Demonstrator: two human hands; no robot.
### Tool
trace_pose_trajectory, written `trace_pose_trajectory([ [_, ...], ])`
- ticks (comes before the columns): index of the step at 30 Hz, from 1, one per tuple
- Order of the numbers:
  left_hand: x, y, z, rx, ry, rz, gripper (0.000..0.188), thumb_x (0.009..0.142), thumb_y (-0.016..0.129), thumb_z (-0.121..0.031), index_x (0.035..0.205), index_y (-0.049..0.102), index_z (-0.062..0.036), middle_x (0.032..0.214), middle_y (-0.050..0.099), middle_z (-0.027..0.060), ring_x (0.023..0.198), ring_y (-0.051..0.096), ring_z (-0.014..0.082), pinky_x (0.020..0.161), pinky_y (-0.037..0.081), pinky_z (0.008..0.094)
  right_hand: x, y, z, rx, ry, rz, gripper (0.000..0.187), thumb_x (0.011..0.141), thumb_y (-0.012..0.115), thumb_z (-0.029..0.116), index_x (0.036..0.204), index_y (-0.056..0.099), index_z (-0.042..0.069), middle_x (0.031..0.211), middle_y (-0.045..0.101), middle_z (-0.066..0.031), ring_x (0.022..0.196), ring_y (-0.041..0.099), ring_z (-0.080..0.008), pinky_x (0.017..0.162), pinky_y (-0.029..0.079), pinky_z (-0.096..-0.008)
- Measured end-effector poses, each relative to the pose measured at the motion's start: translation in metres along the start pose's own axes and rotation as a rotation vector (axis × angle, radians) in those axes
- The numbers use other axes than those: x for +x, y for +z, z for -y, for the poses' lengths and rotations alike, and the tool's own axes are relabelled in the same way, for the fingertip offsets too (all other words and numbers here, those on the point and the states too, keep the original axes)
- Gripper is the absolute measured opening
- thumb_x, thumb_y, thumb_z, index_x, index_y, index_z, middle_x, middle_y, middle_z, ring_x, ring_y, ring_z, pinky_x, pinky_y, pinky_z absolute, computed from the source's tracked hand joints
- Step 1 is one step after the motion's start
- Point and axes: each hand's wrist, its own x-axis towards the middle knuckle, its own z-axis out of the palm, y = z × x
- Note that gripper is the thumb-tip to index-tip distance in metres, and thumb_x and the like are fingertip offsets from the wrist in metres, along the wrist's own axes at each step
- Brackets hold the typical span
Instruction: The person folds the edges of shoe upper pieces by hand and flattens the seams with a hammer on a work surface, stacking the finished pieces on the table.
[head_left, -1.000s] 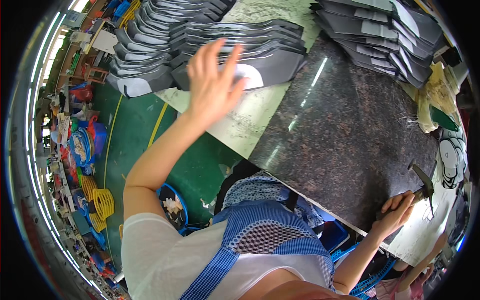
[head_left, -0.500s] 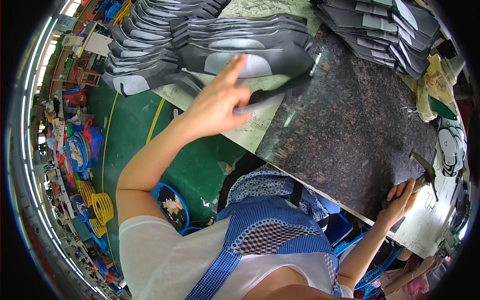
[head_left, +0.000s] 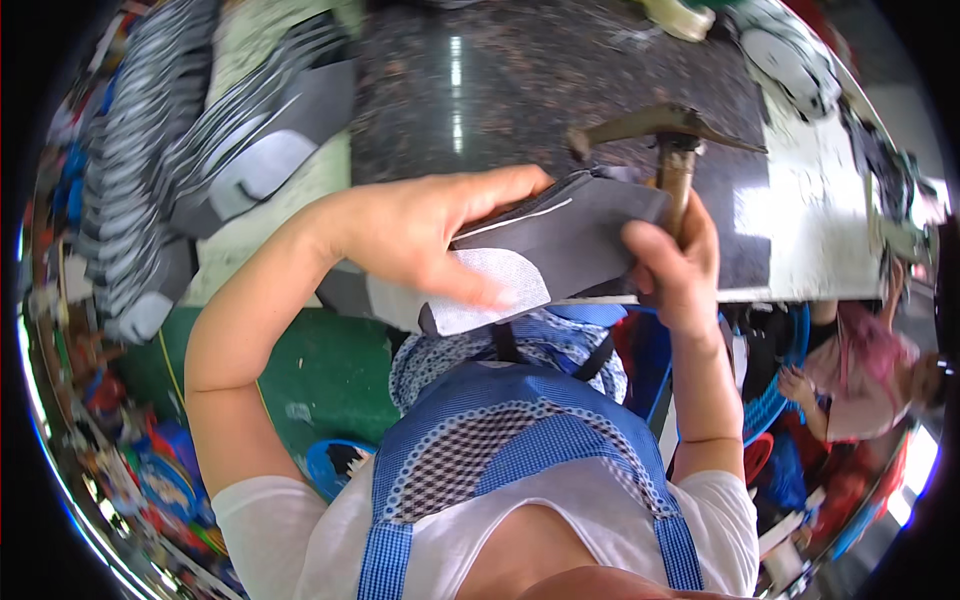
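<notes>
Palm down, the bare left hand (head_left: pixel 415 230) holds the left part of a dark grey, flexible-looking panel (head_left: pixel 595 235), its thumb lying over a whitish, rounded patch (head_left: pixel 490 290). The bare right hand (head_left: pixel 682 265) meets the panel's other end, thumb against its face, and is also closed around the wooden-looking handle of a worn, brown-headed hammer (head_left: pixel 650 124). The panel sits between the hands, tilted, over the near edge of a dark speckled stone slab (head_left: pixel 500 80), just in front of a blue checked apron (head_left: pixel 520 430); whether it touches the slab cannot be told. Half a second ago the hands are far apart, the left by the fanned stack of grey panels (head_left: pixel 325 100) on the left; now they come together, which seems to leave this panel clear of the stack and steadied from both ends, with the hammer sharing the right grip.
</notes>
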Motion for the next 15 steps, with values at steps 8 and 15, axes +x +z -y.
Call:
trace_pose_trajectory([
  [8, 0.085, 0.010, 0.023, 0.822, 0.208, -0.482, 0.020, 0.082, 0.075, -0.016, 0.093, 0.067, -0.0014, 0.080, 0.059, 0.0075, 0.069, 0.058, 0.0196, 0.062, 0.047, 0.0326, -0.023, -0.052, 0.012, -0.578, -0.145, -0.261, 0.011, 0.099, 0.055, 0.005, 0.105, 0.060, -0.001, 0.085, 0.065, -0.0049, 0.066, 0.062, -0.0089, 0.061, 0.048, -0.0216],
  [15, 0.083, 0.013, 0.028, 0.832, 0.309, -0.588, 0.023, 0.076, 0.079, -0.008, 0.097, 0.070, -0.0019, 0.083, 0.061, 0.0065, 0.070, 0.061, 0.0182, 0.064, 0.050, 0.0309, -0.009, -0.055, 0.016, -0.843, -0.360, 0.066, 0.013, 0.093, 0.064, 0.008, 0.097, 0.056, -0.001, 0.066, 0.058, -0.0148, 0.055, 0.059, -0.0269, 0.051, 0.043, -0.0330],
])
